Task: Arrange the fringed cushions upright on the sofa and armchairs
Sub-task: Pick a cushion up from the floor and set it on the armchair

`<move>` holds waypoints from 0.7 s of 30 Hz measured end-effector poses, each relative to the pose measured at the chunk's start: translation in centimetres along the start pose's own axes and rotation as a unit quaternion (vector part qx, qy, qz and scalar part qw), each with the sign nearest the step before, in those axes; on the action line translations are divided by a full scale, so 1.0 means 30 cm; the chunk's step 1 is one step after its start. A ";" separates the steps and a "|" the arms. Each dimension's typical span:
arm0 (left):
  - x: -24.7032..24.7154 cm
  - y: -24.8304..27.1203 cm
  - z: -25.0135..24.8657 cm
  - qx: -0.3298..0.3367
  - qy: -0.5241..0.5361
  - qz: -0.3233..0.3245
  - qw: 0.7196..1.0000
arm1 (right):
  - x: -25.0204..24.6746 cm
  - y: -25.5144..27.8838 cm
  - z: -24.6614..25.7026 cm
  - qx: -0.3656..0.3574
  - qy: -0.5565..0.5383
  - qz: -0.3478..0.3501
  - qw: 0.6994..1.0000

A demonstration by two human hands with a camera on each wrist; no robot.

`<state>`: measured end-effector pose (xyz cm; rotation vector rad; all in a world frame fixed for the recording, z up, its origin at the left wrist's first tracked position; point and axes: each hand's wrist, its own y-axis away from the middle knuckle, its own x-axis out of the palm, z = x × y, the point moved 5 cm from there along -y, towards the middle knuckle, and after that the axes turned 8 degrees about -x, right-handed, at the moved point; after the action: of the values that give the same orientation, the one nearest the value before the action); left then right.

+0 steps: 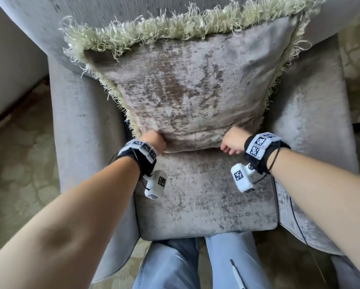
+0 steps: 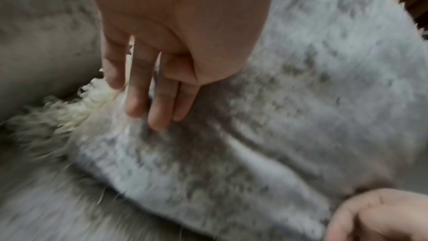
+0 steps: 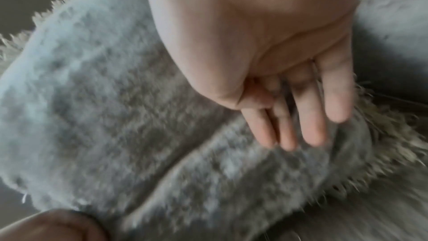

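A grey velvet cushion [image 1: 185, 90] with pale green fringe [image 1: 154, 28] stands upright against the back of a grey armchair [image 1: 206, 197]. My left hand [image 1: 154, 140] is at the cushion's lower left corner. In the left wrist view its straight fingers [image 2: 150, 98] press into the cushion's fabric [image 2: 301, 98] beside the fringe [image 2: 69, 116]. My right hand [image 1: 232, 140] is at the lower right corner. In the right wrist view its straight fingers [image 3: 296, 116] press the cushion's bottom edge [image 3: 92, 98] next to the fringe [image 3: 393, 135]. Neither hand grips the fabric.
The padded armrests [image 1: 83, 126] close in on the cushion at both sides. My legs in blue jeans [image 1: 175, 265] stand at the seat's front edge. Patterned green carpet [image 1: 18, 163] surrounds the chair. A pale upholstered piece [image 1: 8, 59] is at the far left.
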<state>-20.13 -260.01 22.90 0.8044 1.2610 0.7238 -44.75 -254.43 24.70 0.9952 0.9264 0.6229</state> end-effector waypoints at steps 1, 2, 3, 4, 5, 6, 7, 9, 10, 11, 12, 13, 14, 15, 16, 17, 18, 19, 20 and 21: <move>0.052 -0.002 -0.019 0.020 -0.003 0.025 0.999 | 0.038 0.000 0.024 -0.033 0.042 0.019 0.998; 0.123 -0.026 -0.042 0.041 -0.017 0.054 0.998 | 0.094 -0.024 0.032 -0.069 0.080 0.036 0.994; 0.188 -0.033 -0.059 0.048 -0.017 0.078 0.996 | 0.148 -0.043 0.040 -0.098 0.096 0.048 0.989; 0.232 -0.041 -0.073 0.058 -0.017 0.085 0.995 | 0.186 -0.053 0.047 -0.105 0.088 0.061 0.989; 0.256 -0.048 -0.078 0.054 0.011 0.091 0.994 | 0.210 -0.082 0.043 -0.105 0.088 0.067 0.988; 0.269 -0.061 -0.080 0.058 0.031 0.091 0.994 | 0.225 -0.104 0.039 -0.102 0.082 0.063 0.989; 0.273 -0.065 -0.076 0.061 0.047 0.100 0.992 | 0.231 -0.123 0.037 -0.106 0.095 0.058 0.988; 0.279 -0.098 -0.060 0.041 0.060 0.090 0.993 | 0.233 -0.159 -0.002 -0.091 0.112 0.054 0.988; 0.279 -0.112 -0.046 0.028 0.053 0.078 0.995 | 0.224 -0.172 -0.023 -0.089 0.118 0.045 0.988; 0.275 -0.122 -0.032 0.014 0.039 0.062 0.997 | 0.209 -0.184 -0.046 -0.088 0.134 0.030 0.987; 0.269 -0.138 -0.013 0.004 0.018 0.040 0.999 | 0.190 -0.192 -0.067 -0.084 0.151 0.014 0.985; 0.262 -0.144 0.006 -0.007 -0.005 0.018 1.000 | 0.176 -0.195 -0.087 -0.078 0.167 0.003 0.983; 0.249 -0.150 0.022 -0.014 -0.025 -0.004 1.000 | 0.165 -0.203 -0.108 -0.068 0.181 -0.009 0.981; 0.235 -0.163 0.035 -0.015 -0.032 -0.028 0.999 | 0.156 -0.205 -0.127 -0.053 0.196 -0.016 0.979; 0.223 -0.174 0.046 -0.017 -0.029 -0.040 0.999 | 0.151 -0.210 -0.148 -0.031 0.209 -0.021 0.977; 0.214 -0.183 0.051 -0.022 -0.024 -0.039 0.999 | 0.150 -0.215 -0.164 -0.010 0.219 -0.024 0.975; 0.213 -0.194 0.053 -0.029 -0.022 -0.034 0.999 | 0.152 -0.221 -0.177 0.004 0.223 -0.027 0.974; 0.221 -0.211 0.051 -0.036 -0.017 -0.025 0.999 | 0.154 -0.223 -0.183 0.009 0.218 -0.033 0.975; 0.230 -0.222 0.045 -0.041 -0.016 -0.012 0.999 | 0.156 -0.230 -0.190 0.010 0.209 -0.037 0.977; 0.247 -0.234 0.040 -0.039 -0.018 -0.003 0.999 | 0.157 -0.229 -0.195 0.012 0.193 -0.037 0.980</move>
<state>-17.48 -257.75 13.23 0.7467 1.1956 0.7463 -47.35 -251.14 15.44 0.8710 1.3100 0.7575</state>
